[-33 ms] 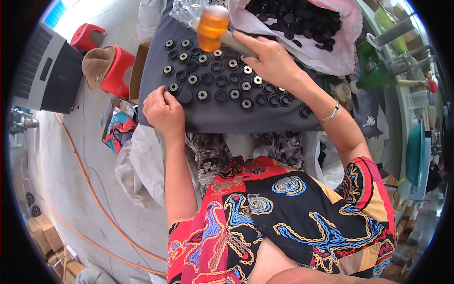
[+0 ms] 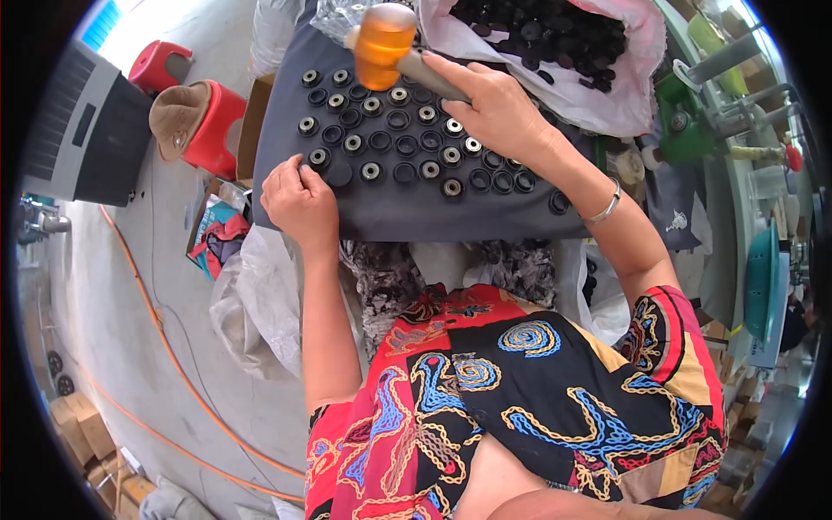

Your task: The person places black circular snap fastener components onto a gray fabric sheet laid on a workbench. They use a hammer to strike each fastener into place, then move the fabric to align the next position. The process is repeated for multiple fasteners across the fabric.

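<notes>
With the right hand (image 2: 498,108) closed firmly around the handle of an amber-headed hammer (image 2: 386,48), forefinger stretched along the shaft, holding the tool above the upper part of a dark gray surface (image 2: 390,224). Working over loose rows of black rings, many fitted with metal centers (image 2: 371,172). Curling the left hand (image 2: 299,204) at the left edge, just beside a ring, too hidden underneath to tell open from closed. Backed at upper right by a white sack (image 2: 641,56) of black pieces (image 2: 542,39).
</notes>
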The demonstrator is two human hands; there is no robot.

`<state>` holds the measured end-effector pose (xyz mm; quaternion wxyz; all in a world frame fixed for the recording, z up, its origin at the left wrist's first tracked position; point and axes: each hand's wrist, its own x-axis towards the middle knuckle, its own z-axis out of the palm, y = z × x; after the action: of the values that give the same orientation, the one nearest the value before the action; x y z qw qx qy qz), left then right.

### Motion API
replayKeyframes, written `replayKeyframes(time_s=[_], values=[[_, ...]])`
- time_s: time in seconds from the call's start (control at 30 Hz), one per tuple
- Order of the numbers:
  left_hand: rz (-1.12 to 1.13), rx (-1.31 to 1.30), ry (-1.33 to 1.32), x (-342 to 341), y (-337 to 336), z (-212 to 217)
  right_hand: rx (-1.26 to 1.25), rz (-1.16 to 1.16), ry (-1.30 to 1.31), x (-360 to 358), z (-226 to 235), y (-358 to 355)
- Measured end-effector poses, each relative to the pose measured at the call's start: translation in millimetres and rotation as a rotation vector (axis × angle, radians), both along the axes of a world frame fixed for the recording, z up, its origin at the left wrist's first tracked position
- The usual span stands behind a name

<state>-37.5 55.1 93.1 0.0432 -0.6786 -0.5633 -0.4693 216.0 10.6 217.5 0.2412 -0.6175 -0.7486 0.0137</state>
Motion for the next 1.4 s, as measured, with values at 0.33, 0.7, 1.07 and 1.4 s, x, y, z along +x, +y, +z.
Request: replayKeyframes(time_s=[0.33,0.7,1.07,1.4], values=[[-0.006,0.029,-0.012,-1,4,-1,-0.037,0.037,-0.046,-8,1,20],[-0.014,0.005,-0.025,4,3,5,-0.081,-0.024,-0.060,-27,-22,82],[0.014,0.008,-0.022,3,2,6,-0.103,0.032,-0.078,-60,-24,113],[0.001,0.032,-0.052,3,2,2,-0.048,0.058,-0.007,-35,0,46]])
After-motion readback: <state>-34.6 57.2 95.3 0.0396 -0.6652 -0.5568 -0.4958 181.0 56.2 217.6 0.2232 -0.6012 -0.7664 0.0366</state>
